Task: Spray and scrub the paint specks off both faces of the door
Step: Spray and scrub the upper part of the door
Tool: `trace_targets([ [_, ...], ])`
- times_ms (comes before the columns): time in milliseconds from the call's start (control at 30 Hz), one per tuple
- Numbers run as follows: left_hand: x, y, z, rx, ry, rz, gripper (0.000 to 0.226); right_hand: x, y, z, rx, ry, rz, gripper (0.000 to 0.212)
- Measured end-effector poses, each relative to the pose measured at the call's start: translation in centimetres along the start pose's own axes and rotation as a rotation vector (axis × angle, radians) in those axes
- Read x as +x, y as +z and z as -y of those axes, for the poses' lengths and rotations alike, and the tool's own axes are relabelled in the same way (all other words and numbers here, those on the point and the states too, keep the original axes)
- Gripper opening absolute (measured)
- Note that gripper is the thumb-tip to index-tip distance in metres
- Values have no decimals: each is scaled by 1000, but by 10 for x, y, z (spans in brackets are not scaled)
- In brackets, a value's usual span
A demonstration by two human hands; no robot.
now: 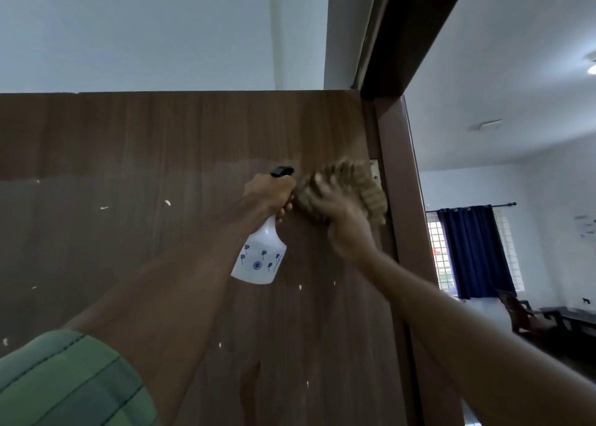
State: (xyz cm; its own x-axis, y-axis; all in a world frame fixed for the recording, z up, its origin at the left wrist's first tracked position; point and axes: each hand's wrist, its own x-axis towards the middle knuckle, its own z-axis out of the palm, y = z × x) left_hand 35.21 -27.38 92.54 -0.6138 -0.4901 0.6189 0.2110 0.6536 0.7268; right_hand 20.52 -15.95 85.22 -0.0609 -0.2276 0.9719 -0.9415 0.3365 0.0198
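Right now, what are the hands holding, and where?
Left hand grips the spray bottle by its neck; right hand presses the scrub pad on the door.

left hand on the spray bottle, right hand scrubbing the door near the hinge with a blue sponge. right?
Not quite: the scrubber is tan-brown, not blue, and looks like a fuzzy cloth or pad, blurred in the head view. The rest holds: the left hand grips the spray bottle, and the right hand presses the scrubber on the door beside the hinge.

Door frame (406, 199) crowds the cloth (351, 183), seemingly; leftward door (129, 232) face open
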Motion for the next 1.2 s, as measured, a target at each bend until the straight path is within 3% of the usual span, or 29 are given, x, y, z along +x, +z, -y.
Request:
trace_targets([
  [67, 1, -2, 5, 17, -11, 1, 26, -29, 10, -3, 31, -22, 61, 72],
  [167, 2, -6, 7, 9, -20, -4, 26, 14, -8, 0, 81, -6, 85, 62],
  [300, 4, -11, 9, -11, -13, -36, 25, 71, -13, 16, 127, 102, -35, 77],
  [433, 4, -21, 10, 5, 22, -45, 22, 6, 28, 30, 72, -114, 14, 81],
  [533, 3, -28, 9, 19, 15, -43, 21, 24, 23, 21, 130, -152, 64, 80],
  [633, 5, -36, 9, 9, 34, -64, 21, 86, 5, 22, 108, -72, 56, 88],
  [733, 9, -47, 15, -25, 45, -110, 20, 83, 19, 46, 96, 31, 14, 93],
  [833, 11, -62, 24, -18, 20, -132, 24, 22, 49, 59, 52, -168, 41, 87],
  [900, 11, -70, 28, 27, 12, -141, 24, 23, 45, 54, 107, -195, 91, 78],
  [967, 11, -78, 28, 32, 19, -160, 22, 61, 33, 52, 159, -99, 102, 73],
  [1067, 11, -94, 30, 3, 31, -202, 19, 109, 28, 72, 230, 38, 39, 81],
  [1200, 10, -116, 37, -79, 47, -202, 14, 107, 27, 103, 405, 83, -77, 77],
])
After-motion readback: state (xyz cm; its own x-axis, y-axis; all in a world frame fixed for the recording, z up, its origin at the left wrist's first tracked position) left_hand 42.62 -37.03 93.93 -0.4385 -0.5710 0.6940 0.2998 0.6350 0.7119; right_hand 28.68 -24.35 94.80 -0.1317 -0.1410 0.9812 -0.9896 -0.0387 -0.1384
